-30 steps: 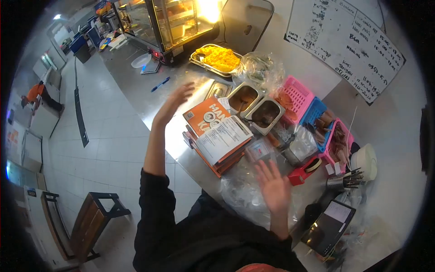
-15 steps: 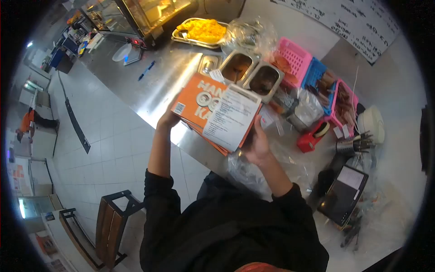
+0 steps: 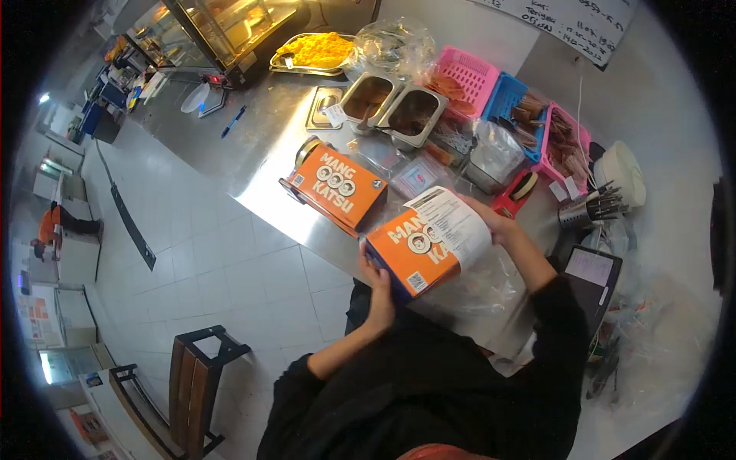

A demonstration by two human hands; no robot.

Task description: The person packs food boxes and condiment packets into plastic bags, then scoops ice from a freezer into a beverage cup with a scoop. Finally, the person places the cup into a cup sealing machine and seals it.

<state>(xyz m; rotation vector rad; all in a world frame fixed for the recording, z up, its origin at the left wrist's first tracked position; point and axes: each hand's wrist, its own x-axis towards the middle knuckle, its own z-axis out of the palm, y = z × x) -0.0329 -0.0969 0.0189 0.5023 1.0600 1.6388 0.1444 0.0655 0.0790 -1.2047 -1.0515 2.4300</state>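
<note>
An orange food box with "KATSU" style lettering and a QR code is held between my two hands near the counter's front edge. My left hand grips its left side, thumb and fingers against the edge. On the far right corner, my right hand grips the box where a printed paper slip lies across the top, curling over the side. Just left of it, a second orange box marked "MANG KATSU" sits apart on the steel counter, with a roll of tape behind it.
Two metal sauce pans stand behind, beside a tray of yellow food. Pink and blue baskets line the wall. At right are a red tape dispenser, a utensil holder and a tablet. A bench stands on the floor.
The held box with its slip has moved right and closer to my body. The other orange box, earlier largely hidden beneath it, now shows by itself on the counter.
</note>
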